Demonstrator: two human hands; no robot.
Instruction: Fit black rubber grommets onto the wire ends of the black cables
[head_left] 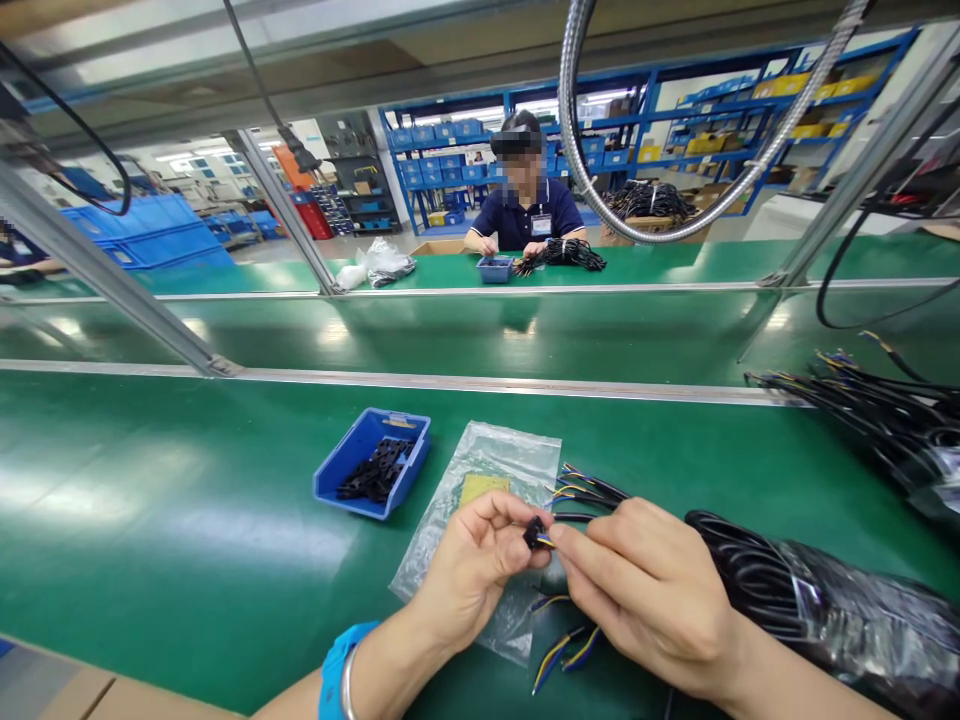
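Note:
Between thumb and fingers, my left hand (pixel 480 560) pinches a small black plastic connector (pixel 534 533). My right hand (pixel 645 590) grips the coloured wire ends (pixel 547 541) of a black cable right at the connector; whether the wires sit inside it I cannot tell. Beneath both hands lies a clear plastic bag (pixel 480 450) with a yellow label (pixel 484 487). Other cable ends with stripped blue, yellow and white wires (pixel 559 660) stick out around my right hand. A wrapped bundle of black cable (pixel 847 610) rests to its right.
A blue bin (pixel 330 490) of black connectors stands left of the bag. More black cables (pixel 885 420) lie at the far right. Across the metal rail (pixel 450 380), a co-worker (pixel 525 200) sits with a small blue bin (pixel 495 272) and cables. A metal hose (pixel 660 235) hangs overhead.

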